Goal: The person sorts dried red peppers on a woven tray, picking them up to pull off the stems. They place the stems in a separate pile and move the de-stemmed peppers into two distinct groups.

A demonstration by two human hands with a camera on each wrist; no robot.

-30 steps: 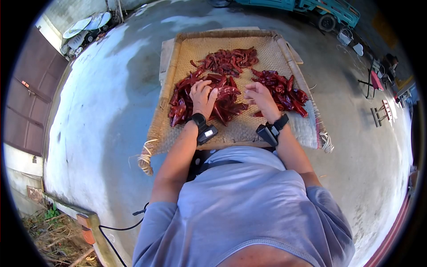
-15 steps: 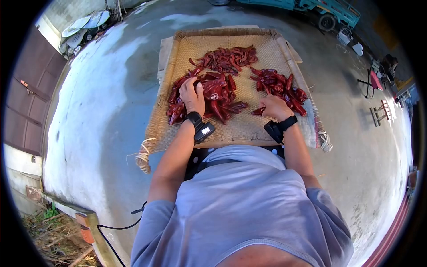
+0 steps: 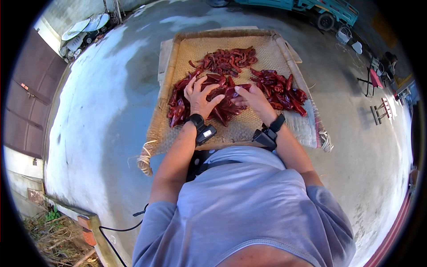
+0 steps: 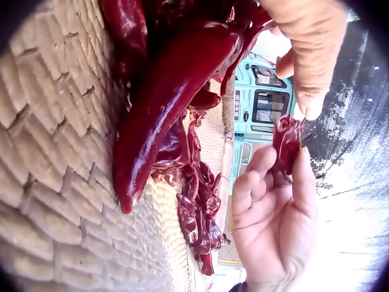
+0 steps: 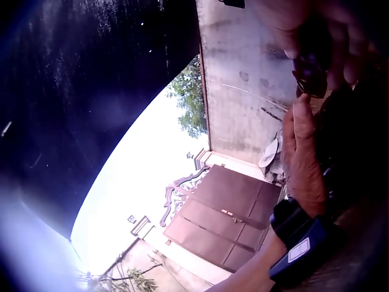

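My right hand pinches a dried red chili pepper between thumb and fingertips, its cut-looking end pointing up in the left wrist view. My left hand is spread over the larger chili pile, its thumb reaching toward the held pepper. In the left wrist view the left thumb comes right at the pepper's end. A long glossy chili lies near that hand. The right wrist view is dark around both hands.
A woven tray with a raised rim bears the peppers. A pile of shrivelled chilies lies at its far side, another chili pile at its right. A teal three-wheeled vehicle stands beyond, and a brown gate at left.
My right hand went to the right-hand pile, then came back to the middle, beside my left hand. My left hand shifted left, then slightly right again, with its fingers now spread.
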